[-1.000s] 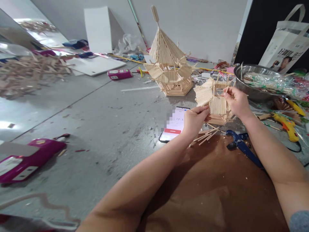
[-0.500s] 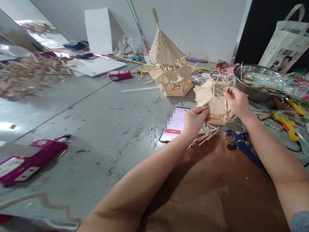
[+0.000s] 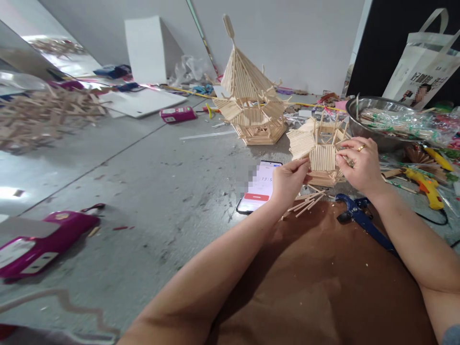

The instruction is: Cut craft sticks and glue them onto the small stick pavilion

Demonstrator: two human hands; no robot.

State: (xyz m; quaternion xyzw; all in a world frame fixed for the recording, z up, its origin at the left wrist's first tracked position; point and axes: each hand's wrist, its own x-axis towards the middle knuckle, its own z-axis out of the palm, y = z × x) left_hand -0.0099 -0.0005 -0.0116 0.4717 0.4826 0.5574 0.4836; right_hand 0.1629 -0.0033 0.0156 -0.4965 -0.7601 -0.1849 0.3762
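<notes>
A small model of pale wooden sticks (image 3: 322,158) stands on the floor, with slatted roof panels at its left and front and upright sticks on top. My left hand (image 3: 290,179) pinches the lower left corner of its front panel. At the panel's right edge is my right hand (image 3: 359,160), its thumb and forefinger closed on the edge and a ring on one finger. Loose sticks (image 3: 305,202) lie just in front of the model. Behind it, to the left, rises a taller stick pavilion (image 3: 251,96) with a pointed roof.
A phone (image 3: 257,187) lies left of the model. Blue pliers (image 3: 362,220) rest on brown sheeting (image 3: 309,282) in front. On the right are a metal bowl (image 3: 377,136) of sticks and a yellow glue gun (image 3: 426,186). Purple boxes (image 3: 64,235) and piled wood pieces (image 3: 43,112) are at left.
My right hand has moved down from the upright sticks at the model's top to the front panel's right edge. My left hand has stayed at the lower left corner.
</notes>
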